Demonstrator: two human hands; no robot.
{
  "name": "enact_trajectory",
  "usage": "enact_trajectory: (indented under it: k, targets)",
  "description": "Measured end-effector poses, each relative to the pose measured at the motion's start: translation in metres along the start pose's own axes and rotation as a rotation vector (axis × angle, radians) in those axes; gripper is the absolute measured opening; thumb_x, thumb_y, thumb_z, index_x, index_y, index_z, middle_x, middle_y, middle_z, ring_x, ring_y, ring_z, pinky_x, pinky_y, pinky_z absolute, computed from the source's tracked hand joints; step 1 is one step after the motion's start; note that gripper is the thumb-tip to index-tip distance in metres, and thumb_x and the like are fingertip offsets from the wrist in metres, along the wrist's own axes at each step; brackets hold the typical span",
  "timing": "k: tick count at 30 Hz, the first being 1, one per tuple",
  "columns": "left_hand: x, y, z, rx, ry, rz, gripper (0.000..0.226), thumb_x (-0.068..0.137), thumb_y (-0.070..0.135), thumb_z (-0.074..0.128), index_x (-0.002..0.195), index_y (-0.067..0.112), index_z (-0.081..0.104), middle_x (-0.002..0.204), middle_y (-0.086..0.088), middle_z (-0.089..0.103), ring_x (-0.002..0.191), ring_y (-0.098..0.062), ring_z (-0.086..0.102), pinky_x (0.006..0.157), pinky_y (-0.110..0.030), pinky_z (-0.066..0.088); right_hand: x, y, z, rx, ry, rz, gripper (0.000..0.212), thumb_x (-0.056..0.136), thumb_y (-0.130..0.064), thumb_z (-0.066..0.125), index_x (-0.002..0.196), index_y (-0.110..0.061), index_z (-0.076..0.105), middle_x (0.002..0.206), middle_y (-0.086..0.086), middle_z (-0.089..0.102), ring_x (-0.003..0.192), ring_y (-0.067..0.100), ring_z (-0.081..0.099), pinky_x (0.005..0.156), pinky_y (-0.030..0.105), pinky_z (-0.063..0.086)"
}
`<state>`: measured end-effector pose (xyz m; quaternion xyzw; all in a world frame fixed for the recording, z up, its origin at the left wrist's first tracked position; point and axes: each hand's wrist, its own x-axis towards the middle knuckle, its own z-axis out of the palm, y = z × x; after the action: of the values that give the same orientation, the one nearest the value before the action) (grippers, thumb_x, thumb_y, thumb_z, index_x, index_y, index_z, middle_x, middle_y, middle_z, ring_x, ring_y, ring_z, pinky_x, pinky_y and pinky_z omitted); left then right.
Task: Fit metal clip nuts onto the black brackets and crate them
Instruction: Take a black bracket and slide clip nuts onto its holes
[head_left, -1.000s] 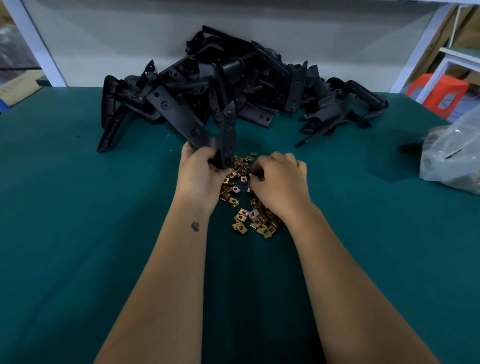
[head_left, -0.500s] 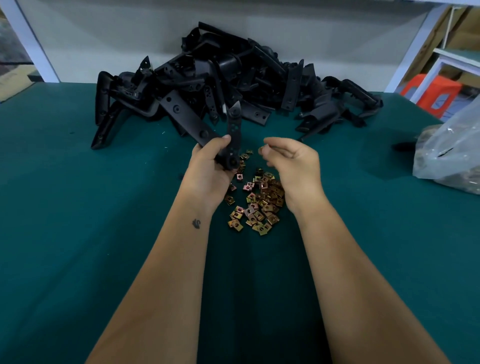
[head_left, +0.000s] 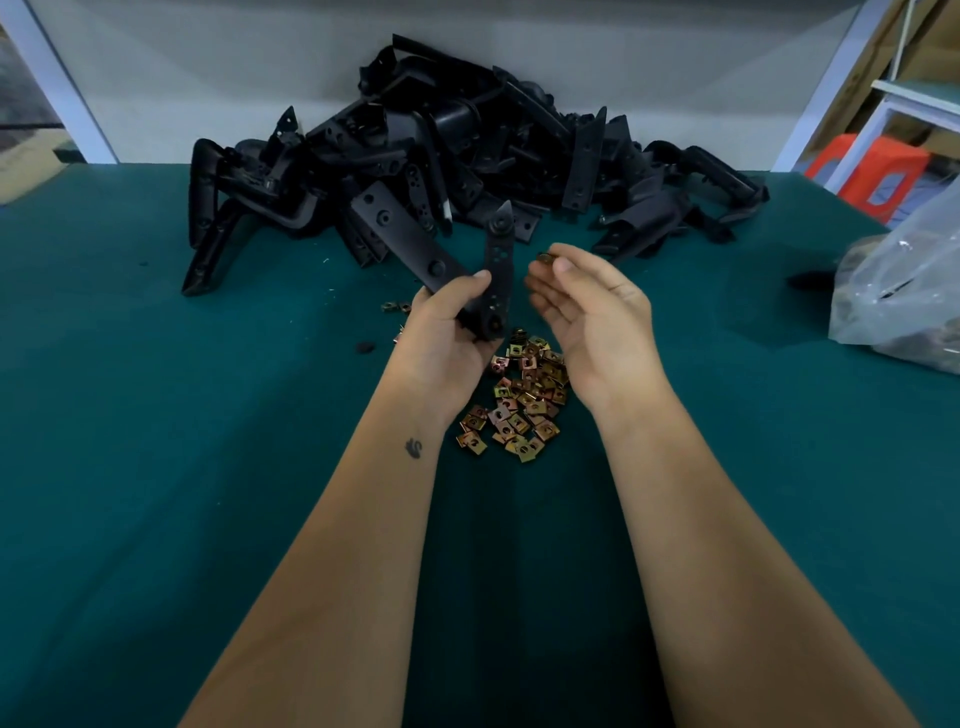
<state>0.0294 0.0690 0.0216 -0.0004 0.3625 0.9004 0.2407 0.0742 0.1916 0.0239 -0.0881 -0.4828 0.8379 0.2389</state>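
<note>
While left hand grips bracket and right hand pinches nut beside it: none fitted or crated yet; heap beyond untouched.

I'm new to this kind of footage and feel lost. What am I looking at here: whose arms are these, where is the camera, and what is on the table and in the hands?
No machine here: these are a person's own bare arms, filmed by one wide-angle camera worn on their head, looking forward and down. The left hand grips a black bracket raised above the green table. The right hand pinches one small clip nut at its fingertips, close beside the bracket. Below the hands lies a loose heap of brass-coloured clip nuts. Farther back is a big pile of black brackets. At the right edge sits a clear plastic bag; its contents are unclear.
</note>
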Motion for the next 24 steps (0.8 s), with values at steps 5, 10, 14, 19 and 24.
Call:
enact_trajectory:
  k: [5,10,14,19,24]
  targets:
    - [-0.0004,0.0,-0.0006,-0.003,-0.03,0.01,0.029,0.092,0.007,0.061,0.118,0.01,0.048,0.096,-0.004,0.066,0.068,-0.01,0.068,0.058,-0.023,0.053,0.0,-0.0005,0.0026,-0.08,0.015,-0.073,0.015,0.09,0.004,0.063,0.095,-0.007,0.07,0.086,0.006,0.074,0.085,0.017,0.07,0.077,0.023,0.054]
    - [-0.0005,-0.001,-0.0015,0.023,-0.056,0.015,0.029,0.093,0.007,0.061,0.118,0.01,0.049,0.097,-0.004,0.067,0.072,-0.011,0.068,0.059,-0.022,0.053,-0.001,-0.0015,0.0019,-0.109,0.024,-0.084,0.014,0.087,0.003,0.068,0.095,-0.008,0.071,0.087,0.006,0.075,0.084,0.016,0.071,0.076,0.022,0.054]
    - [-0.0004,-0.0021,-0.0023,0.051,-0.068,0.012,0.028,0.092,0.006,0.061,0.117,0.01,0.049,0.095,-0.002,0.067,0.079,-0.012,0.067,0.061,-0.023,0.053,-0.0012,-0.0009,0.002,-0.106,0.019,-0.087,0.014,0.086,0.003,0.069,0.093,-0.009,0.072,0.086,0.006,0.075,0.084,0.017,0.071,0.076,0.022,0.054]
    - [0.0004,-0.0032,-0.0025,0.066,-0.068,0.02,0.024,0.092,0.005,0.061,0.111,0.011,0.047,0.088,-0.001,0.067,0.083,-0.015,0.066,0.061,-0.024,0.053,-0.001,0.0004,0.0036,-0.122,0.005,-0.085,0.014,0.086,0.004,0.068,0.091,-0.008,0.073,0.082,0.003,0.075,0.082,0.016,0.07,0.075,0.022,0.054]
    - [0.0,-0.0023,-0.0016,0.089,-0.052,0.025,0.026,0.093,0.006,0.06,0.115,0.011,0.048,0.093,-0.002,0.068,0.085,-0.015,0.065,0.061,-0.023,0.053,-0.0015,0.001,0.0048,-0.129,-0.002,-0.066,0.015,0.086,0.005,0.068,0.088,-0.009,0.073,0.081,0.003,0.074,0.08,0.014,0.069,0.074,0.022,0.054]
